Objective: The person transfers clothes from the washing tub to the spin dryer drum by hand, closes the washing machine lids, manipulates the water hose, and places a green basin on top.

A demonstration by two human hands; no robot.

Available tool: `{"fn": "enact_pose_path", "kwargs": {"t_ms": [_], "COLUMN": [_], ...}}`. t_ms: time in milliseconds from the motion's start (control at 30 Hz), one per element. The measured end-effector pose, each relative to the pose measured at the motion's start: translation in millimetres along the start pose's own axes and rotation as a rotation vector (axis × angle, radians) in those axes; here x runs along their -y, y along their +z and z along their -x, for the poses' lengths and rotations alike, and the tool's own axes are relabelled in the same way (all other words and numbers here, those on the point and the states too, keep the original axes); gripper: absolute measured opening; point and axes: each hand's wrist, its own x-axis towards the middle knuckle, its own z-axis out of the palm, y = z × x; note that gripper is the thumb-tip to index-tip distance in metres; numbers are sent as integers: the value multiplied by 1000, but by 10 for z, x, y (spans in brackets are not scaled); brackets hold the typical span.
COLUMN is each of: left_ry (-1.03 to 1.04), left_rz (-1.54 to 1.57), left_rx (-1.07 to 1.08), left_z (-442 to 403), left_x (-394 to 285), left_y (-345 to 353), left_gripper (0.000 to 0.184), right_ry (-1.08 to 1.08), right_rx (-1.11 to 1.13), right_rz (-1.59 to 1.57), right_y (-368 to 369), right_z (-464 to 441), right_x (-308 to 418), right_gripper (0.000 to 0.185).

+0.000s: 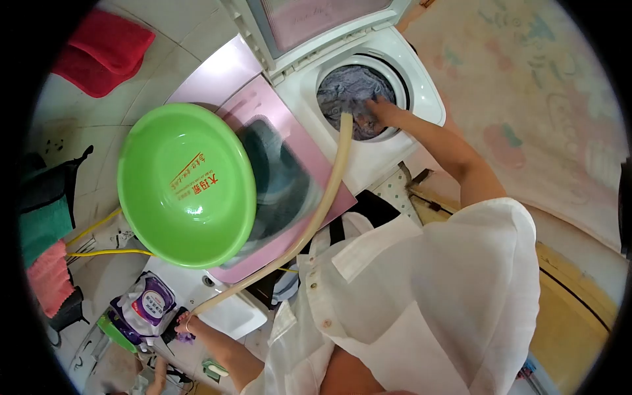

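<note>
My right hand (380,114) reaches into the round spin tub of the washing machine, its fingers stretched out over wet grey-blue cloth (349,84). Just left of those fingers, the mouth of a beige hose (342,138) hangs over the cloth. The hose curves down across the machine to my left hand (184,323), at the lower left. There my fingers are curled beside the hose's far end, next to something dark and purple; what they grip is too small to make out.
A large green basin (148,191) rests on the machine's pink lid (296,141). The spin tub's lid (316,26) stands raised. Near the white sink (240,316) lies a purple-and-white package (150,303). Red cloths (105,49) hang at upper left, and a yellow cable (108,251) runs below.
</note>
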Motion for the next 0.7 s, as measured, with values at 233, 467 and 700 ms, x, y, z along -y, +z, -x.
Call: {"fn": "enact_pose_path", "kwargs": {"t_ms": [233, 467, 700], "left_ry": [-32, 78, -75], "left_rz": [-22, -142, -55], "left_rx": [155, -521, 229], "left_z": [-411, -113, -380], "left_x": [-9, 166, -56], "left_y": [-191, 165, -214], "left_gripper": [40, 40, 43], "right_ry": [212, -178, 110], "right_rx": [13, 127, -34], "right_rz": [54, 201, 379], "right_y": [-134, -628, -282], "right_z": [-238, -413, -942], "right_x": [875, 551, 692], "right_gripper": [118, 57, 57]}}
